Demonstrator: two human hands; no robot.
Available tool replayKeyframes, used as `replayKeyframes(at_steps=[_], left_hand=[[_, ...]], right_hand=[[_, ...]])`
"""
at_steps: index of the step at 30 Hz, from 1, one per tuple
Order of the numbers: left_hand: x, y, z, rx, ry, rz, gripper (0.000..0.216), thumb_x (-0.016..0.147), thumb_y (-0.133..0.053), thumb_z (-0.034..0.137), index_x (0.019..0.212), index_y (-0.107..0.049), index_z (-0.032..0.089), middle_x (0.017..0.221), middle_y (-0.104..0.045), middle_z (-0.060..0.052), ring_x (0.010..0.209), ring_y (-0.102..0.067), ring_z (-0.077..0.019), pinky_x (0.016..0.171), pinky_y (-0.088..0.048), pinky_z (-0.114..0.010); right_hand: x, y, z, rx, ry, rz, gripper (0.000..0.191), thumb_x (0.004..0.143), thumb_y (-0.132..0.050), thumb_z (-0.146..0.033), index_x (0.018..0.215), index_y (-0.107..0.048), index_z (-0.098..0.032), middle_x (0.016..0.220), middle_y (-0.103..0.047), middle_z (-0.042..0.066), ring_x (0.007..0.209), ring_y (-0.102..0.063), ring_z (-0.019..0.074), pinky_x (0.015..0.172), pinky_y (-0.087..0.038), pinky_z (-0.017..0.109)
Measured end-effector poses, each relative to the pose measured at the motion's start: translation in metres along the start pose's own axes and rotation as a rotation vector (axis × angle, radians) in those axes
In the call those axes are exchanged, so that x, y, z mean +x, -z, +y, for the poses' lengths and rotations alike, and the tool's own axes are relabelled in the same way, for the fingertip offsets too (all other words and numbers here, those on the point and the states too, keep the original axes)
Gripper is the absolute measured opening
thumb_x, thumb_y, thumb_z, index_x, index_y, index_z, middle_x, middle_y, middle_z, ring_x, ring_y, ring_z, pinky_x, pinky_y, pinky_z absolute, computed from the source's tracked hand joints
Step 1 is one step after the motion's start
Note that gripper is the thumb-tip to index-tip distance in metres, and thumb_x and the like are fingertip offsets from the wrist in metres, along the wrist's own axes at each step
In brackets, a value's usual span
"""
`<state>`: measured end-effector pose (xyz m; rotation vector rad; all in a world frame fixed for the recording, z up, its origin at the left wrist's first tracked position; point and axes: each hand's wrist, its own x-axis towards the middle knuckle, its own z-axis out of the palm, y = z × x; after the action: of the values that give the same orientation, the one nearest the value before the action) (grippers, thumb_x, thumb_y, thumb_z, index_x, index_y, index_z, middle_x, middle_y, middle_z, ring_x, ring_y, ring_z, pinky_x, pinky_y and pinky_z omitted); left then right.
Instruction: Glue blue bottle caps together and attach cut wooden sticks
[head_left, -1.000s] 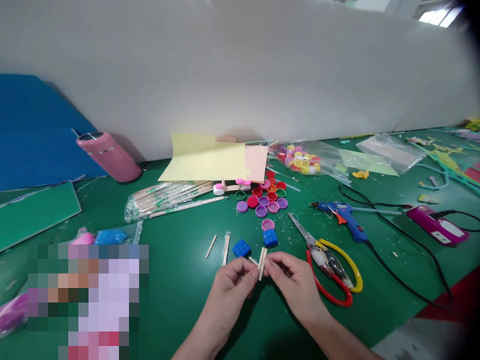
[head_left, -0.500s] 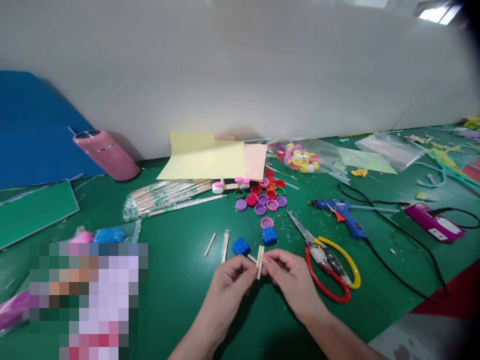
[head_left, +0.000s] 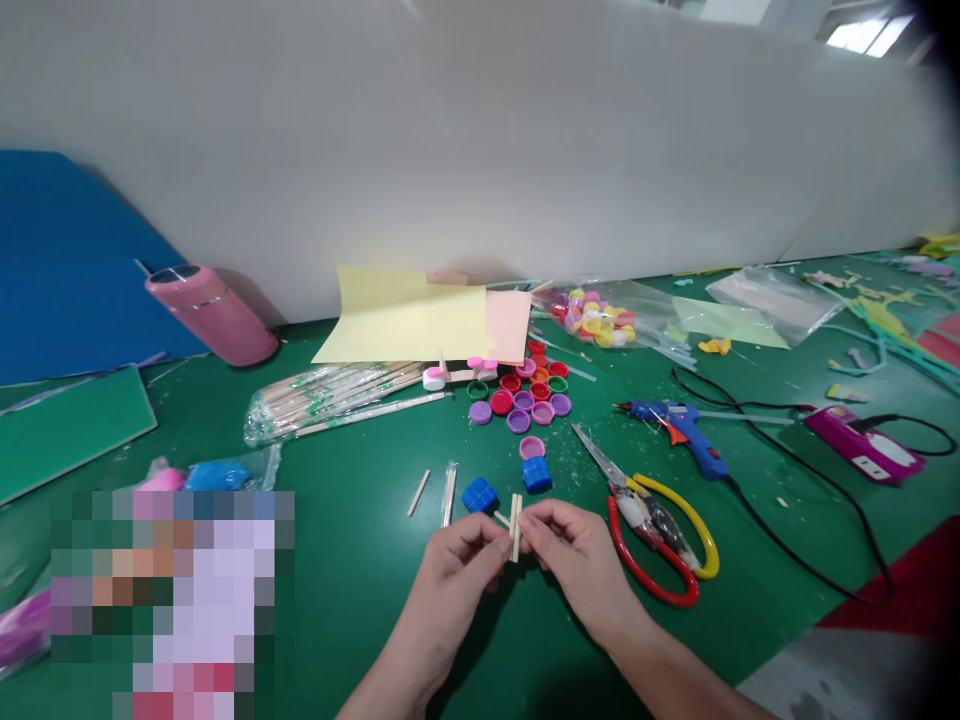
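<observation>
Between my left hand [head_left: 469, 565] and my right hand [head_left: 574, 550], two short wooden sticks [head_left: 516, 528] are held side by side, pinched by the fingertips of both. Another short stick end shows behind them, beside the left fingers. Just beyond my hands lie a pair of blue bottle caps [head_left: 479, 495] and a second blue pair [head_left: 536, 474], with a pink cap [head_left: 532, 447] touching the latter. Left of these are a loose wooden stick piece [head_left: 419, 493] and a wrapped stick [head_left: 449, 494].
Scissors [head_left: 637, 520] and a blue hot glue gun [head_left: 686, 430] with its cord lie to the right. Several coloured caps [head_left: 523, 400], a small wheeled stick model [head_left: 459, 374] and wrapped chopsticks [head_left: 337, 395] are farther back. A pink flask [head_left: 217, 315] leans at left.
The two sticks between my fingertips have shifted slightly against each other. Both hands stay in nearly the same place, and the view has moved a little.
</observation>
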<state>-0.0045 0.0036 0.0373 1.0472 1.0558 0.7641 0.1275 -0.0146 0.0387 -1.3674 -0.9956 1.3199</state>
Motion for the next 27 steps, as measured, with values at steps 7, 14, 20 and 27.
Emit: replayKeyframes(at_steps=[7, 14, 20, 27], left_hand=[[0.001, -0.001, 0.000, 0.122, -0.053, 0.029, 0.018, 0.071, -0.056, 0.023, 0.055, -0.055, 0.015, 0.050, -0.043, 0.004, 0.050, -0.036, -0.0092, 0.048, -0.027, -0.021], [0.002, -0.001, 0.002, 0.161, -0.106, 0.055, 0.017, 0.069, -0.056, 0.021, 0.053, -0.056, 0.015, 0.052, -0.047, 0.003, 0.051, -0.039, -0.0100, 0.049, -0.029, -0.021], [0.002, 0.002, -0.005, -0.158, 0.025, -0.049, 0.017, 0.072, -0.059, 0.022, 0.057, -0.056, 0.014, 0.055, -0.052, 0.002, 0.051, -0.038, -0.0079, 0.049, -0.028, -0.020], [-0.003, 0.000, -0.003, -0.408, 0.110, -0.151, 0.017, 0.072, -0.061, 0.020, 0.057, -0.057, 0.013, 0.054, -0.051, 0.002, 0.051, -0.040, -0.0068, 0.049, -0.029, -0.019]], right_hand=[[0.004, 0.002, 0.005, -0.007, 0.011, -0.011, 0.022, 0.074, -0.058, -0.033, 0.067, -0.063, -0.013, 0.055, -0.055, -0.002, 0.049, -0.043, 0.0083, 0.046, -0.033, 0.019], [0.004, 0.001, 0.002, 0.069, -0.016, -0.005, 0.020, 0.070, -0.063, -0.033, 0.068, -0.064, -0.013, 0.054, -0.055, -0.002, 0.047, -0.041, 0.0071, 0.045, -0.032, 0.018], [0.005, 0.001, 0.010, 0.273, -0.069, -0.097, 0.020, 0.073, -0.063, -0.032, 0.080, -0.067, -0.013, 0.055, -0.053, -0.002, 0.046, -0.035, 0.0048, 0.043, -0.024, 0.018], [0.003, 0.001, 0.017, 0.541, -0.184, -0.240, 0.018, 0.071, -0.067, -0.026, 0.081, -0.069, -0.012, 0.048, -0.042, -0.005, 0.044, -0.030, 0.0033, 0.043, -0.019, 0.018]])
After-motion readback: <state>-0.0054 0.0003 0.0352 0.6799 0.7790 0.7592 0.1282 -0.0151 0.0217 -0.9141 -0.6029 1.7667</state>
